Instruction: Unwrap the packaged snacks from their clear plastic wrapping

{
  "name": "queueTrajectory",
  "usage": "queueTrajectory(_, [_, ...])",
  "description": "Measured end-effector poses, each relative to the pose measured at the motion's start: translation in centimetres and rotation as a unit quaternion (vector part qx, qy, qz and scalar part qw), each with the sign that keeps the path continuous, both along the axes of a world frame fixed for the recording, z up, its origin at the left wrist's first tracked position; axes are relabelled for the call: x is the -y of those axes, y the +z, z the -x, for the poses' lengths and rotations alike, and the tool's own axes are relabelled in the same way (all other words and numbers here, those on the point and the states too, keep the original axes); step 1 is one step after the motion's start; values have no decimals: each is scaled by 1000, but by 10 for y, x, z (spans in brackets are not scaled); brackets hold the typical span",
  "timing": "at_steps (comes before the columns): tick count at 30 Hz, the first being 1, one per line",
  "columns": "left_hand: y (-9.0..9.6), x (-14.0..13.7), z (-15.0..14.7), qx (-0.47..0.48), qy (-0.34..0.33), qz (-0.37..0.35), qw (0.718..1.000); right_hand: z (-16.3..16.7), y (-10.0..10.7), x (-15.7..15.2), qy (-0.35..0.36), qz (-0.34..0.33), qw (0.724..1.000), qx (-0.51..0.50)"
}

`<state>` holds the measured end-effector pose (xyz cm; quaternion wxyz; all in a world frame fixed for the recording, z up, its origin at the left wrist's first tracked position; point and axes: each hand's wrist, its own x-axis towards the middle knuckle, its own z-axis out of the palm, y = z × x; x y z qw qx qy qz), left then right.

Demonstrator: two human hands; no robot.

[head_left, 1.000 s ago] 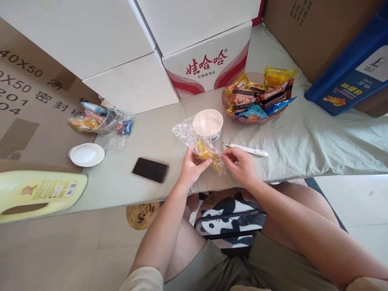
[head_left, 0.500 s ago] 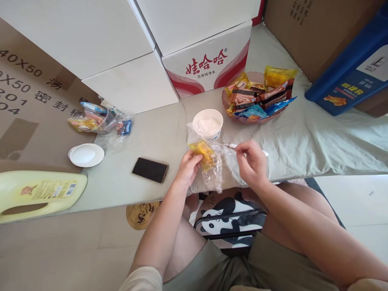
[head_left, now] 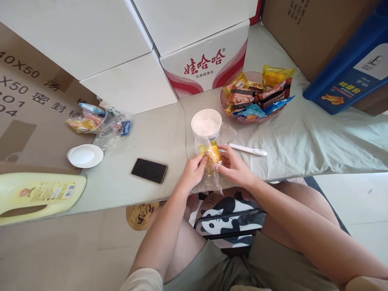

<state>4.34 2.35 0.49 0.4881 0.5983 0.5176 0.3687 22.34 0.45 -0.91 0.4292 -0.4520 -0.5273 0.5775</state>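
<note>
Right hand (head_left: 235,165) is coming back in from the side, its grip now pinching the right of the yellow plastic snack packet (head_left: 216,151) while the left hand (head_left: 195,169) is pinching the left. Packet is hanging just in front of the round white paper bowl (head_left: 206,114), crinkled clear plastic film (head_left: 217,182) trailing toward the worktop's (head_left: 174,141) near edge. Risk: slack film could be snagging and tipping the bowl, or slick wrapping could be slipping if either pinch is loosening.

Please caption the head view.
Left hand and right hand hold a yellow snack packet and clear plastic near a paper cup.
</note>
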Motion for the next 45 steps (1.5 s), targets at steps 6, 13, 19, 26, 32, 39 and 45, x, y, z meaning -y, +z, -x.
queueTrajectory(6, [2,2,3,-26,25,-56,998,1,3,-3,-33,57,996,-58])
queueTrajectory(13, [-1,0,2,109,135,15,985,2,21,-1,-9,139,969,-202])
queueTrajectory(19, [9,-5,0,196,209,52,957,-3,29,0,38,148,962,-227])
queueTrajectory(26, [12,-4,2,223,204,70,951,-7,31,-1,16,139,964,-224])
queueTrajectory(32, [9,-3,4,220,201,75,952,-8,35,-2,-10,172,943,-286])
queueTrajectory(39, [6,-1,1,220,114,98,964,-3,28,-1,-24,186,954,-232])
queueTrajectory(45, [8,-4,1,189,177,77,963,-4,25,-1,-33,187,954,-232])
